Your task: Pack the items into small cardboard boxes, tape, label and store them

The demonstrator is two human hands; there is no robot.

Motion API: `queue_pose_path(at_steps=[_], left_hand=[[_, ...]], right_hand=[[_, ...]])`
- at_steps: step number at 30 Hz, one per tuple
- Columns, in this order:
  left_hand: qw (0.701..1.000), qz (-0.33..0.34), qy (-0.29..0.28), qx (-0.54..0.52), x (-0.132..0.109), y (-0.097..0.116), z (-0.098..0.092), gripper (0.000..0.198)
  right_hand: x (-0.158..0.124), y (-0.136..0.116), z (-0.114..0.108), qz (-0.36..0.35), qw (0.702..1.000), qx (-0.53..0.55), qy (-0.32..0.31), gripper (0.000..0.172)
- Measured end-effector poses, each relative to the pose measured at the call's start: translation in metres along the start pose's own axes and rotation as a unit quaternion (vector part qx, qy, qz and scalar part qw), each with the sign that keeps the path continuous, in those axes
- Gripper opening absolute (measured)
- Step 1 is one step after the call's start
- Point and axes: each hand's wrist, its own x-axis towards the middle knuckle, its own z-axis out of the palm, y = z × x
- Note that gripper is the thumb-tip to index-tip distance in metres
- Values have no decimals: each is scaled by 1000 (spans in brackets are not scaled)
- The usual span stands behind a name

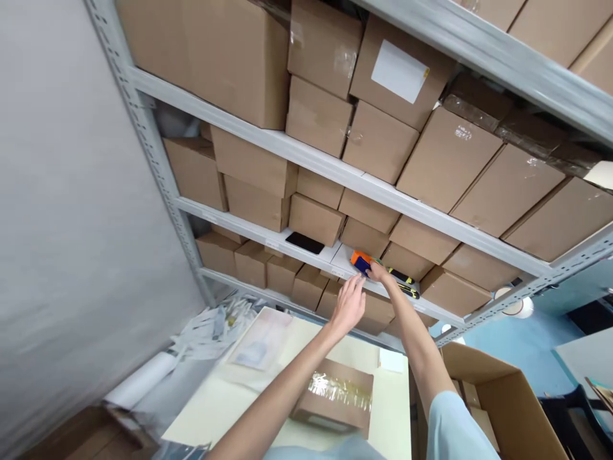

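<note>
At the shelf edge, my right hand (378, 271) has its fingers closed on an orange and dark-blue object (360, 262), whose exact kind is too small to make out. My left hand (349, 305) is just below and to the left, fingers stretched toward that object; I see nothing held in it. Black and yellow tools (401, 276) lie on the same shelf, right beside my right hand. Farther left on that shelf is a flat black rectangular thing (305, 243). Below my arms, a cardboard box (332, 397) sealed with shiny tape rests on the pale tabletop (230, 399).
Metal shelving (268, 142) packed with cardboard boxes (320, 117) rises ahead. A clear plastic sheet (262, 338) and a white paper (391, 360) lie on the table. On the right stands an open carton (520, 409); crumpled plastic (211, 335) is heaped at left.
</note>
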Motion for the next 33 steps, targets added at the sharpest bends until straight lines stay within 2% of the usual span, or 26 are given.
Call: queue_pose_path(at_steps=[4, 7, 10, 12, 14, 16, 19, 22, 25, 28, 31, 33], left_hand=[[999, -41, -4, -1, -64, -30, -4, 49], [996, -84, -36, 2, -106, -51, -4, 47], [989, -125, -80, 3, -147, -65, -7, 47], [983, -157, -99, 0, -174, -73, -13, 47], [974, -196, -114, -3, -201, -81, -18, 48], [961, -242, -138, -6, -226, -88, -22, 52], [929, -321, -183, -13, -256, -95, -19, 57], [901, -372, -222, -28, -271, -98, -9, 65], [891, -390, -230, -40, -272, -95, 3, 73], [876, -410, -251, -49, -265, -89, 16, 70], [854, -431, -281, -72, -259, -80, 28, 63], [847, -448, -278, -71, -259, -74, 35, 67]], right_hand=[[9, 3, 14, 23, 1000, -18, -5, 35], [8, 8, 24, 27, 999, -12, 13, 46], [-15, 23, 47, 14, 997, 20, 76, 62], [-49, 37, 75, -19, 983, 75, 166, 66], [-101, 49, 112, -30, 965, 139, 221, 67], [-163, 55, 152, 6, 957, 199, 212, 69], [-257, 53, 207, 110, 941, 281, 156, 71], [-326, 44, 251, 208, 913, 334, 108, 73], [-360, 33, 279, 267, 894, 351, 80, 75], [-362, 23, 296, 293, 887, 354, 43, 81], [-347, 17, 305, 300, 885, 357, 19, 91], [-335, 16, 310, 312, 882, 352, 13, 99]])
